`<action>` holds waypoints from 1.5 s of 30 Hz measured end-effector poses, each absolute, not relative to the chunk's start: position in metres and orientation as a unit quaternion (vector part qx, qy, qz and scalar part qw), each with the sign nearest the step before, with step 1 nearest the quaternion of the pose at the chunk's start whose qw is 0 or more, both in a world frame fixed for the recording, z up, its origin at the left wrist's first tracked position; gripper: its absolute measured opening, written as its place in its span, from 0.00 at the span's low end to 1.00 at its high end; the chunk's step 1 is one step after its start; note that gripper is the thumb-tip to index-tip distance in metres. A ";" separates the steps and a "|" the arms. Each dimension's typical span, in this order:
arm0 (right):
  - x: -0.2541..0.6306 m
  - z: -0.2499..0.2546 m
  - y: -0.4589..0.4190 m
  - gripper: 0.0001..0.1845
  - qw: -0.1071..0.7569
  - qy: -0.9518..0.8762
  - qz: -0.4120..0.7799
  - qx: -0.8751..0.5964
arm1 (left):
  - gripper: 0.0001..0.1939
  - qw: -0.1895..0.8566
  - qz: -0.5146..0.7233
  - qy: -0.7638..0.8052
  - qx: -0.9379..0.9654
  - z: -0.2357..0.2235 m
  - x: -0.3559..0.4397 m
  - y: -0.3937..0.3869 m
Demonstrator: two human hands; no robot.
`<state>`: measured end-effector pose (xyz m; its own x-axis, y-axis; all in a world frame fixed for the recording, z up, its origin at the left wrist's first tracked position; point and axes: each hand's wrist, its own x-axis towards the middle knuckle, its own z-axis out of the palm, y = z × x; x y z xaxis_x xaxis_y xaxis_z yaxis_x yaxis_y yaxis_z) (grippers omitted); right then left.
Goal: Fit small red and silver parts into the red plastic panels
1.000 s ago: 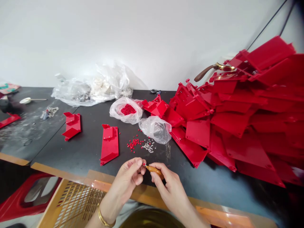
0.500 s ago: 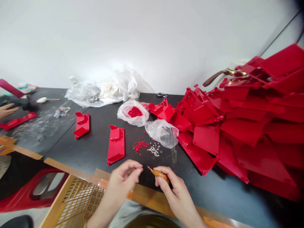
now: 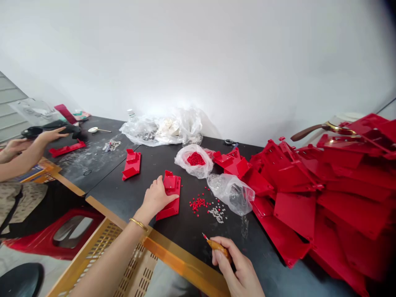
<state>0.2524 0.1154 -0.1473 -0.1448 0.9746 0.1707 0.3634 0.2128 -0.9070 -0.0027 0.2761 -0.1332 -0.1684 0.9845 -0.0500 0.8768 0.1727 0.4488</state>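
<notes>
On the black table (image 3: 108, 175), an open clear plastic bag (image 3: 182, 159) holds a heap of tiny red beads (image 3: 195, 159), a second clear bag (image 3: 230, 192) lies beside it with contents too indistinct to name, and larger plastic bags (image 3: 163, 128) by the wall hold pale and metallic bits. The left hand (image 3: 154, 197), thumb and fingers parted, reaches over a red bracketed panel (image 3: 169, 211) left of loose red beads (image 3: 198, 204) and small metal rings (image 3: 218, 213), while the right hand (image 3: 236, 268) curls round an orange-handled tool (image 3: 219, 248); a large pile of red panels (image 3: 297, 210) crowds the right side.
</notes>
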 end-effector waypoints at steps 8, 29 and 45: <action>0.248 -0.140 0.126 0.12 0.419 -0.665 0.360 -0.502 | 0.20 0.304 0.264 0.722 0.563 -0.126 -0.015 0.272; 0.210 -0.117 0.150 0.10 0.442 -0.698 0.327 -0.459 | 0.21 0.361 0.354 0.565 0.653 -0.072 0.035 0.160; 0.212 -0.103 0.154 0.12 0.320 -0.813 0.163 -0.458 | 0.18 0.254 0.326 0.548 0.727 -0.076 0.037 0.150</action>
